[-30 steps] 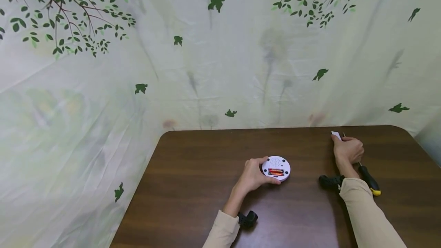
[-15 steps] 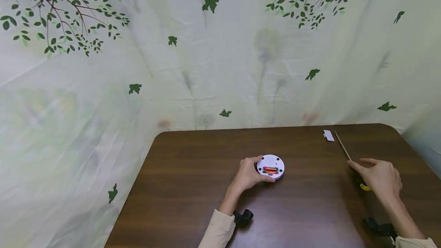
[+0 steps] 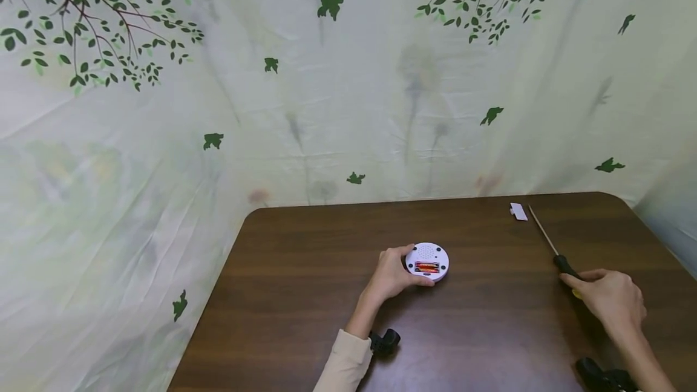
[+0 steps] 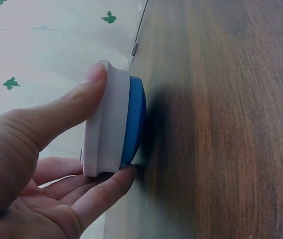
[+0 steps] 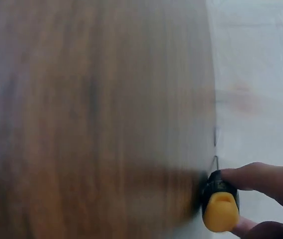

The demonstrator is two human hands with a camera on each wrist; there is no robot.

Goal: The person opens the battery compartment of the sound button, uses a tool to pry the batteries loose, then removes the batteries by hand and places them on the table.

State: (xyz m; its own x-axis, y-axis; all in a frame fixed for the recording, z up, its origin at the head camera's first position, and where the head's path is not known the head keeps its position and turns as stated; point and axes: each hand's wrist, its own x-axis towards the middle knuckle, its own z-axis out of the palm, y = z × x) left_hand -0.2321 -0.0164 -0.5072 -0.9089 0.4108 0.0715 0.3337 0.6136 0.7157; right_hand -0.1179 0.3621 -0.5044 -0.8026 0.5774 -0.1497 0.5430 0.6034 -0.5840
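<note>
My left hand (image 3: 391, 277) holds a round white battery-powered device (image 3: 430, 253) by its edge, its underside turned up toward the head camera. Two red batteries (image 3: 427, 267) sit in its uncovered compartment. From the left wrist, a blue domed side (image 4: 135, 119) shows, facing the table. Over to the right, my right hand (image 3: 612, 298) pinches the handle of a screwdriver (image 3: 564, 265) between thumb and fingers. Its long shaft points away toward the table's far edge. The yellow handle end (image 5: 221, 213) faces the right wrist camera.
A small white battery cover (image 3: 518, 212) lies near the far edge of the brown table (image 3: 305, 295), beside the screwdriver's tip. Behind the table hangs a pale cloth (image 3: 305, 107) printed with leaves and branches. Black wrist cameras (image 3: 385, 343) are strapped on both wrists.
My right hand has let go of the white cover at the far edge and drawn back to the right, sliding down the screwdriver onto its handle. The left hand keeps its hold on the device.
</note>
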